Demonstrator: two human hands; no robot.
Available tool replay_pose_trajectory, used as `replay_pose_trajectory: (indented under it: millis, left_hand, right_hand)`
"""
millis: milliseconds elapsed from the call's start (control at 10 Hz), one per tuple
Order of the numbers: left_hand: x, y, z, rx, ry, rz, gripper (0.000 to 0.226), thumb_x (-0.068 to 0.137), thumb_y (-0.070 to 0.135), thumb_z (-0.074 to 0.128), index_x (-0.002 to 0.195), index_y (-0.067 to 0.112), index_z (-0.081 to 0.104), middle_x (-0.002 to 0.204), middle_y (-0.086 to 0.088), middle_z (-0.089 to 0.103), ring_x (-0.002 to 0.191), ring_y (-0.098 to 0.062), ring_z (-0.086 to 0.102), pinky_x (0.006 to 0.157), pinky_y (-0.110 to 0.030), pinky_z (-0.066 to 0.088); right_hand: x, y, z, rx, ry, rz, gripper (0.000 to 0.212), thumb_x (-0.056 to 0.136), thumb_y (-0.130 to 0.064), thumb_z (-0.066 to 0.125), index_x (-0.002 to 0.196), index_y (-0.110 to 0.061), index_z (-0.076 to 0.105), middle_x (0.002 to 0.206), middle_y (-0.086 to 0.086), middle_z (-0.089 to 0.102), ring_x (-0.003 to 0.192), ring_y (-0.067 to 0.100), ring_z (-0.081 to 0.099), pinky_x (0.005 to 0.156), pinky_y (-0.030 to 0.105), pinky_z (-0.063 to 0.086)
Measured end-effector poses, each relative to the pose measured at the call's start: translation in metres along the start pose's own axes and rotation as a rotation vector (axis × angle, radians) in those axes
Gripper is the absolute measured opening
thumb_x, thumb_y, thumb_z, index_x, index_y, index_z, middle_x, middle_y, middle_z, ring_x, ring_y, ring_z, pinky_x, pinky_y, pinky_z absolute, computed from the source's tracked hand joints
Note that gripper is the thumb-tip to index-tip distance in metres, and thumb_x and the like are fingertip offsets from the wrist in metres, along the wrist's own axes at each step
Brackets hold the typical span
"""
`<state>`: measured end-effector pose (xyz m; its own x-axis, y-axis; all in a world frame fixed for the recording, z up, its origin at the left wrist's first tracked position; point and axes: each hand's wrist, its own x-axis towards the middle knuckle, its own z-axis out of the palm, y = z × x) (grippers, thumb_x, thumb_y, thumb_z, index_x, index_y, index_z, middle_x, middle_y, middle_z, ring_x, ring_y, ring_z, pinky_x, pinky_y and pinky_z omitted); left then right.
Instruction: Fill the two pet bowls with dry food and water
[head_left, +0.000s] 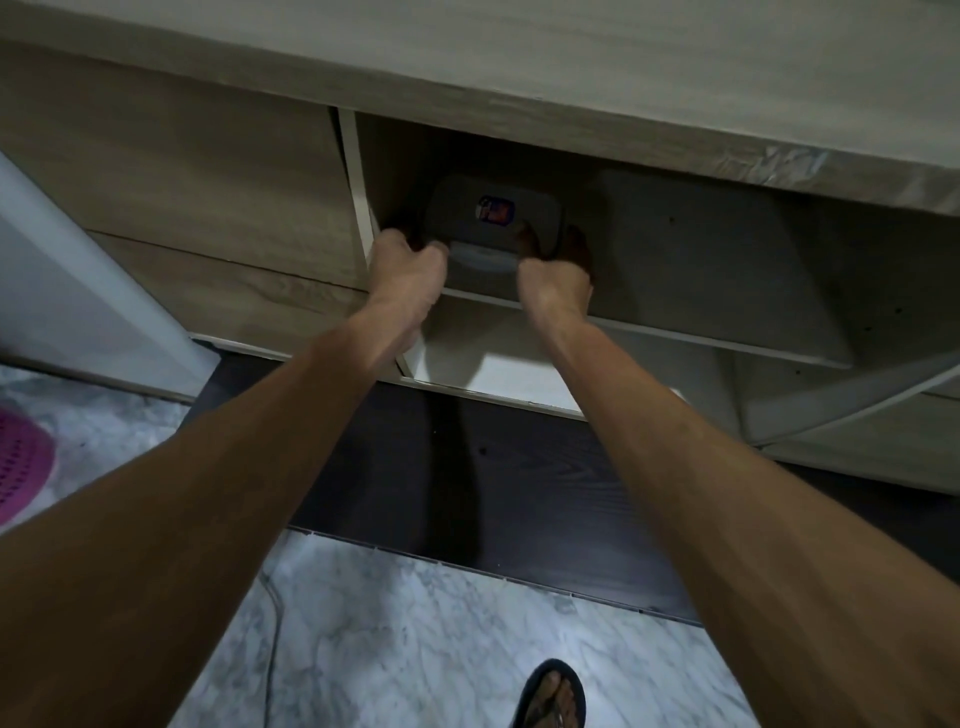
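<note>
I observed the left hand (410, 260) at centre frame, fingers curled over the left end of a grey lidded container (457, 202) and gripping it. The right hand (553, 273) matched it on the container's right end, thumb on the near side and fingers wrapped behind; their tips were lost in shadow. Both forearms ran up from the lower corners of the frame and converged on the container.

The container sat just above centre frame, inside an open cabinet compartment, on or just above a shelf (675, 270); I could not tell whether it was lifted clear. Its lid was closed and carried a small red and blue sticker (495, 210). A lighter latch or handle showed on the near edge between the two hands. I could not see the contents.

Across the top of the frame ran the wood-grain countertop (519, 62). Below the compartment I noted a dark plinth (467, 467), then marble-patterned floor (415, 623). A pink perforated object (21, 457) lay at the left edge. A foot in a dark sandal (553, 696) stood at bottom centre.
</note>
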<state>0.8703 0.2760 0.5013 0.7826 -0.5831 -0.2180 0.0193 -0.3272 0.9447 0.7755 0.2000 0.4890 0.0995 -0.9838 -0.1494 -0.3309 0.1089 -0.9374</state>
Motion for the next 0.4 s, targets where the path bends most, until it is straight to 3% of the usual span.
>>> replay_pose_trajectory:
  millis: [200, 300, 400]
  left_hand:
    - [-0.006, 0.002, -0.002, 0.003, -0.029, -0.032, 0.034, 0.097, 0.016, 0.052, 0.130, 0.007, 0.049, 0.116, -0.012, 0.060, 0.114, -0.030, 0.058, 0.091, -0.037, 0.049]
    - [-0.010, 0.010, -0.012, -0.018, -0.077, -0.042, 0.045, 0.098, 0.022, 0.054, 0.139, 0.005, 0.046, 0.130, -0.012, 0.059, 0.122, -0.031, 0.056, 0.103, -0.040, 0.046]
    - [-0.051, 0.004, -0.042, -0.067, -0.068, -0.092, 0.039, 0.098, 0.018, 0.056, 0.137, 0.010, 0.053, 0.133, -0.008, 0.060, 0.124, -0.025, 0.055, 0.106, -0.039, 0.044]
  right_hand:
    - [-0.004, -0.001, -0.005, -0.075, -0.043, 0.001, 0.064, 0.096, -0.040, 0.056, 0.150, -0.013, 0.034, 0.151, 0.009, 0.043, 0.138, 0.026, 0.039, 0.107, 0.022, 0.029]
    - [-0.017, -0.002, -0.018, -0.019, -0.046, 0.040, 0.060, 0.096, -0.037, 0.055, 0.147, -0.009, 0.040, 0.146, 0.011, 0.049, 0.134, 0.028, 0.045, 0.108, 0.026, 0.034]
    - [-0.063, 0.007, -0.058, 0.083, 0.020, 0.090, 0.058, 0.097, -0.038, 0.054, 0.145, -0.009, 0.042, 0.141, 0.003, 0.053, 0.128, 0.018, 0.050, 0.110, 0.030, 0.036]
